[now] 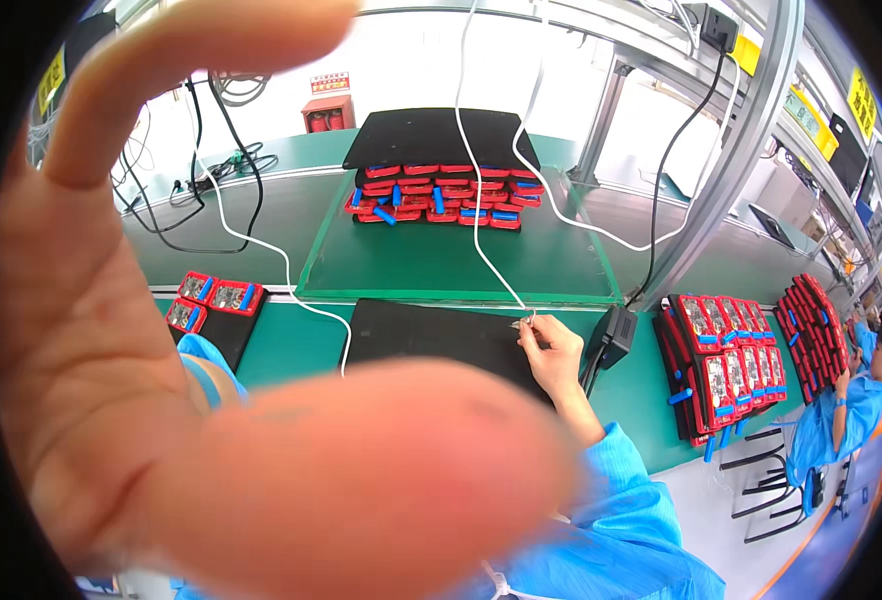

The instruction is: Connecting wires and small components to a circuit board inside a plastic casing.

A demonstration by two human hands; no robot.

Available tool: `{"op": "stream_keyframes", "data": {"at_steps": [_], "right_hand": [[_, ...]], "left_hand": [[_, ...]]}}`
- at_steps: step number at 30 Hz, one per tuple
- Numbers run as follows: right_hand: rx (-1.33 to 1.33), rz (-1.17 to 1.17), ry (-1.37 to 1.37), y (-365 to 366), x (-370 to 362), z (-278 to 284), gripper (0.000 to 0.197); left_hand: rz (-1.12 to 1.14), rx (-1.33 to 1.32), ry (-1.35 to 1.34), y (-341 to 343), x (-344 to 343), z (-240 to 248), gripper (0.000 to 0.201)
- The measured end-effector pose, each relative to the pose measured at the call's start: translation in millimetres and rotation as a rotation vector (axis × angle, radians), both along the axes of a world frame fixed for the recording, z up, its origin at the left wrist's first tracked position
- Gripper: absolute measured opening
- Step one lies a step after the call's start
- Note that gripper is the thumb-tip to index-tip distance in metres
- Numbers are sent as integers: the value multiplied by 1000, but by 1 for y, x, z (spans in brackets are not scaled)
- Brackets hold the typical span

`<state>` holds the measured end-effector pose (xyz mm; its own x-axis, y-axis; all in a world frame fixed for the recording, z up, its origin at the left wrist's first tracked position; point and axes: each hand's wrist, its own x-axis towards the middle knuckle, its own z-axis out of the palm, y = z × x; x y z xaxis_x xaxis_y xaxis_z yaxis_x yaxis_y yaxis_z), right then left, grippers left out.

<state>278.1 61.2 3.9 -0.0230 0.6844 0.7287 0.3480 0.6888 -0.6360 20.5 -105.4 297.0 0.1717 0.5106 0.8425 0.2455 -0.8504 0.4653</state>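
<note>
My left hand point(91, 290) is raised very close to the camera and fills much of the left and lower view. Its thumb and a finger are spread wide apart, and nothing shows between them. Beyond it, over the dark mat point(411, 335), my right hand point(557, 358) pinches the end of a thin white cable point(478, 215) that hangs from above. A small metallic tip shows at the fingertips, too small to make out. The near part of the mat is hidden behind my left thumb.
Red-framed circuard units with blue parts are stacked on black boards at the back point(441, 195), left point(233, 297) and right point(726, 345). A black adapter box point(613, 335) stands beside my right hand. A metal post point(726, 150) rises behind. Another person point(831, 425) works at far right.
</note>
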Motion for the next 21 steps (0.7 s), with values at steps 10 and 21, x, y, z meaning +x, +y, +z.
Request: {"op": "stream_keyframes", "data": {"at_steps": [10,21], "right_hand": [[-54,-5,-60,-15,7,5,8],[-114,87,-20,-15,16,-3,6]], "left_hand": [[636,-147,252,35,-86,-125,63],[1528,-754,530,-57,-256,-291,78]]}}
